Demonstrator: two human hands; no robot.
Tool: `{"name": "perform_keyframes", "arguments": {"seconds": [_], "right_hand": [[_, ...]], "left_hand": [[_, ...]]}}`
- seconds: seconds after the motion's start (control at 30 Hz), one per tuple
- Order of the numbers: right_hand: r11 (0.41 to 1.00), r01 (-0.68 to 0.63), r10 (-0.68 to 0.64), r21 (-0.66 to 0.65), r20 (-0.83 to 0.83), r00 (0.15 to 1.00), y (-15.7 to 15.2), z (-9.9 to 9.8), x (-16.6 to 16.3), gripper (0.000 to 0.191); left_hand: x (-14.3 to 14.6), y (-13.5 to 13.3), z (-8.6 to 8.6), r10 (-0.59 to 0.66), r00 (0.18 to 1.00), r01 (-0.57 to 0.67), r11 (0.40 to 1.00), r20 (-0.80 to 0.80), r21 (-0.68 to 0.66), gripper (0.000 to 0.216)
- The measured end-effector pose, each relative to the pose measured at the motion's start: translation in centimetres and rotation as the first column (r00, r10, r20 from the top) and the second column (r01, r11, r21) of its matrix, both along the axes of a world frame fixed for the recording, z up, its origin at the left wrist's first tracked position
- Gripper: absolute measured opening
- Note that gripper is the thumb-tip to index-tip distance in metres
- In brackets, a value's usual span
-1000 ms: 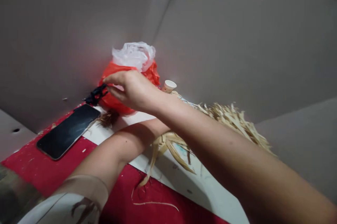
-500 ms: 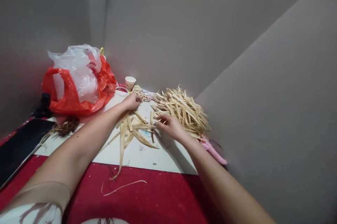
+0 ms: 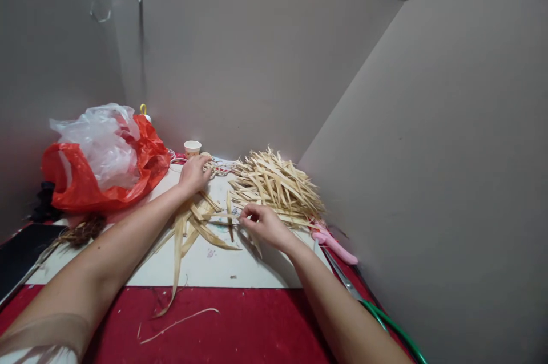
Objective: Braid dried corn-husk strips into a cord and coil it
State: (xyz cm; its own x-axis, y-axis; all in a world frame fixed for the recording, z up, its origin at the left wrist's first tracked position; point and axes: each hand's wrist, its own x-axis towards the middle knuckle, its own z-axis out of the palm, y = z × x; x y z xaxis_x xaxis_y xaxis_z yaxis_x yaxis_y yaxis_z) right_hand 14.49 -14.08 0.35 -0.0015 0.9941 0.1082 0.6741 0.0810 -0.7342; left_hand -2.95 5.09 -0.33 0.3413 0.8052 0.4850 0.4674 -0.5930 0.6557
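Observation:
My left hand [image 3: 196,174] reaches to the back of the white board, beside a small braided cord coil [image 3: 209,166]. Its fingers are bent and apart; whether they grip the coil is unclear. My right hand [image 3: 266,228] is closed, thumb and forefinger pinching the end of a pale dried leaf strip [image 3: 222,216]. That strip runs left across a loose spread of flat tan leaf strips [image 3: 192,230] lying between my hands. Behind my right hand rises a thick pile of the same strips [image 3: 278,181].
A white board [image 3: 188,273] lies on a red cloth [image 3: 205,324]. Left stands a red plastic bag [image 3: 148,153] with clear plastic inside; a paper cup [image 3: 192,148] is at the back. Right are a pink object [image 3: 336,245] and green-handled scissors [image 3: 394,324]. Grey walls [image 3: 222,67] enclose the table.
The view has tilted up and shifted right, bringing the scissors into sight. My left hand stays by the braided coil, its fingers more spread. My right hand remains at the strip's end.

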Motion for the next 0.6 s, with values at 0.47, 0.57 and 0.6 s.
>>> {"name": "perform_keyframes", "arguments": {"seconds": [0.47, 0.57, 0.6], "right_hand": [[0.944, 0.320, -0.134, -0.085, -0.982, 0.132, 0.3, -1.1, 1.0, 0.035], [0.970, 0.236, -0.090, -0.051, -0.983, 0.159, 0.4, -1.6, 0.7, 0.038], [0.976, 0.210, -0.090, -0.051, -0.980, 0.179, 0.3, -1.7, 0.6, 0.038]], "left_hand": [[2.7, -4.5, 3.0, -0.214, 0.876, 0.469, 0.580, 0.432, -0.666, 0.037], [3.3, -5.9, 2.8, -0.290, 0.825, 0.563, 0.344, 0.485, -0.752, 0.034], [3.5, -6.2, 2.7, -0.290, 0.807, 0.588, 0.310, 0.514, -0.747, 0.029]]}}
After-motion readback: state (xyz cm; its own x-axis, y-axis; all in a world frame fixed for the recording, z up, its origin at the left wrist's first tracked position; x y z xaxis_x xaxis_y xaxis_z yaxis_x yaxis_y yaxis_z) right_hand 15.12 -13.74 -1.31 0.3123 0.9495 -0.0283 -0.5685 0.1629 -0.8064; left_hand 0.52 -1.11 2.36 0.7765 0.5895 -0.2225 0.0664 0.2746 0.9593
